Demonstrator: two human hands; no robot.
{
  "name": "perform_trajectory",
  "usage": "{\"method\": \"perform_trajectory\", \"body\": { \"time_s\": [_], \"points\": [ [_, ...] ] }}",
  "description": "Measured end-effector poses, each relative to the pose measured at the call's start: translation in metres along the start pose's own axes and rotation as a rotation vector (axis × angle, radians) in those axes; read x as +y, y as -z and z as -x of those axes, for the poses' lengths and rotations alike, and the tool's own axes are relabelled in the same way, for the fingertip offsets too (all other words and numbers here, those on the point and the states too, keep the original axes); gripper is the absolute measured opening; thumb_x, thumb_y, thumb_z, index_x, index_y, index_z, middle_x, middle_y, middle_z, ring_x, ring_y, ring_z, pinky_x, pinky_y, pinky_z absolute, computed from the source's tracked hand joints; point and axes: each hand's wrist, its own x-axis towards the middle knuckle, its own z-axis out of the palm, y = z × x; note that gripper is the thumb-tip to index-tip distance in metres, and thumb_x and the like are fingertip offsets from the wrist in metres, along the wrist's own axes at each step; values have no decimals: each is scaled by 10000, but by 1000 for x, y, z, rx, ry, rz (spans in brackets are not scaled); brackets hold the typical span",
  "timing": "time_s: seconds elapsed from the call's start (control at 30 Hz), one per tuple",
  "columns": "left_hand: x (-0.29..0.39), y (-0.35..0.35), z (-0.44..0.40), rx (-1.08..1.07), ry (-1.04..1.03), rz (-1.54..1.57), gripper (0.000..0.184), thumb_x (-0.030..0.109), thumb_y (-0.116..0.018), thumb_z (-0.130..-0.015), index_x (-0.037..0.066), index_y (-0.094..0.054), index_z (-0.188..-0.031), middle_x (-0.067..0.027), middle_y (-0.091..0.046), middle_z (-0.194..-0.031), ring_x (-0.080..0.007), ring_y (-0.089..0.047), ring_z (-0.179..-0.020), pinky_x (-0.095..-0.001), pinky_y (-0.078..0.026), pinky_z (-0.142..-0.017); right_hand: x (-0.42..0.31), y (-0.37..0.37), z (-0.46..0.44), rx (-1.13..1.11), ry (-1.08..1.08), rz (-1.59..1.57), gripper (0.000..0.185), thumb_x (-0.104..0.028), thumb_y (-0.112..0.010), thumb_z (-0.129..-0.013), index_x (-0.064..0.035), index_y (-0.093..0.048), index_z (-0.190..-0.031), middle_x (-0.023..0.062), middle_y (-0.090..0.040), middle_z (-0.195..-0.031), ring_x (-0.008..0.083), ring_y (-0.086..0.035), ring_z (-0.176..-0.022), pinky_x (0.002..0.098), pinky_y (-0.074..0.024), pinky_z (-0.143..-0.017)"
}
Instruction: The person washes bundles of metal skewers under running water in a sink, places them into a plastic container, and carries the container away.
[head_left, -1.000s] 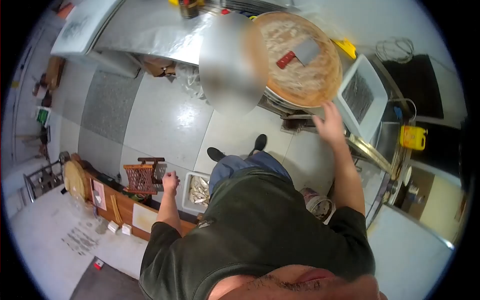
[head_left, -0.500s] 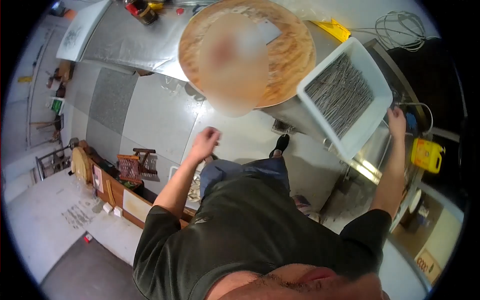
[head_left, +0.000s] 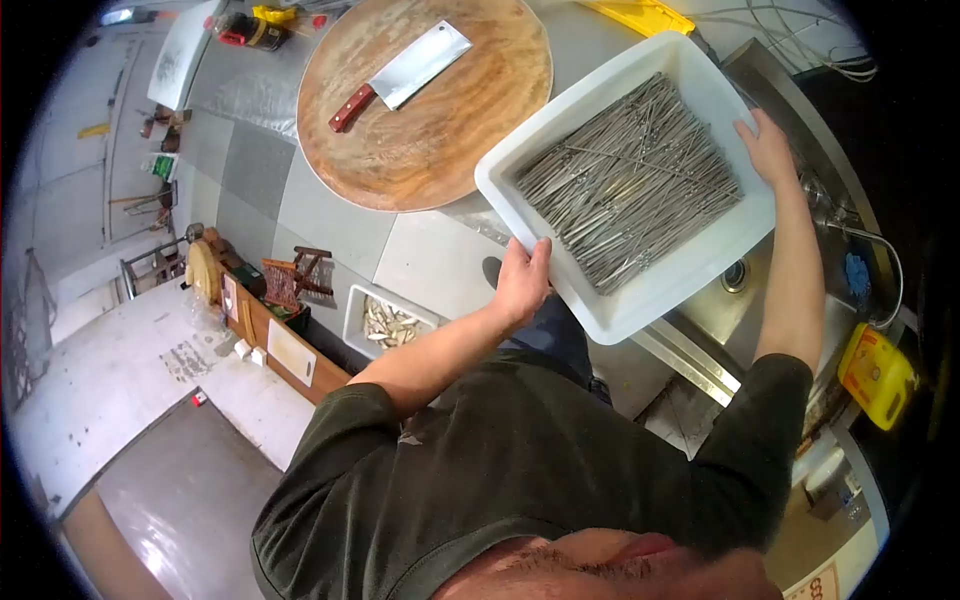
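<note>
A white plastic tub (head_left: 690, 275) is held between my two hands, above the edge of the steel sink. Inside it lie many thin metal skewers (head_left: 635, 185), mostly in one slanting direction with a few crossed on top. My left hand (head_left: 523, 283) grips the tub's near left side, thumb up at the rim and the other fingers partly hidden. At the opposite side, my right hand (head_left: 770, 152) is closed on the rim, its fingertips mostly out of sight.
A cleaver (head_left: 420, 65) with a red handle lies on a round wooden chopping board (head_left: 450, 150). The sink basin (head_left: 715, 310) and faucet (head_left: 845, 225) are to the right, near a yellow jug (head_left: 878, 375). A small white bin (head_left: 358, 320) stands on the floor.
My left hand has come across from the left and taken hold of the tub. The tub has shifted left and appears closer. My right hand has stayed on its rim.
</note>
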Motion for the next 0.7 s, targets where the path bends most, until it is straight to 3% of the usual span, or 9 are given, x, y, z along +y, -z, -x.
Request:
{"method": "perform_trajectory", "body": {
  "time_s": [0.17,0.27,0.37,0.53,0.63,0.7],
  "points": [
    [-25,-7,-11,154,-74,19,325,234,-511,-864,-50,-484,-1020,-110,-583,-822,-170,-561,-671,-314,-460,-567,8,-9,1,8,12,4,490,-344,-515,-850,36,-495,-1159,235,-536,-1147,346,-512,-1078,397,-396,-906],
    [-22,3,-7,226,-174,1,334,236,-546,-827,-66,-531,-968,-153,-618,-839,-213,-592,-708,-354,-469,-628,13,3,52,-16,20,-27,452,-334,-513,-851,43,-516,-1101,244,-567,-1066,368,-540,-1006,413,-413,-858],
    [-40,35,-21,183,-202,-151,332,235,-560,-814,-70,-542,-944,-155,-618,-765,-216,-596,-680,-357,-469,-632,2,11,147,42,-145,-21,414,-328,-508,-852,40,-547,-1038,253,-577,-1020,387,-545,-967,418,-420,-826],
    [-15,51,3,43,-317,-435,381,301,-543,-810,-74,-569,-874,-235,-601,-736,-358,-595,-710,-407,-461,-663,-21,15,289,121,-493,-72,400,-335,-545,-814,30,-579,-976,229,-603,-946,346,-575,-911,401,-423,-802],
    [0,40,8,3,-403,-580,400,323,-530,-809,-70,-574,-864,-258,-600,-770,-385,-594,-765,-432,-459,-688,-9,20,341,267,-467,-41,408,-337,-553,-804,23,-579,-995,213,-612,-944,346,-577,-905,402,-422,-803],
    [22,18,-19,-10,-580,-732,447,370,-527,-812,-70,-579,-871,-275,-594,-786,-406,-580,-793,-444,-456,-698,-28,41,334,204,-634,-107,448,-322,-538,-813,55,-548,-1055,233,-583,-1039,342,-555,-978,395,-403,-848]
  ]
}}
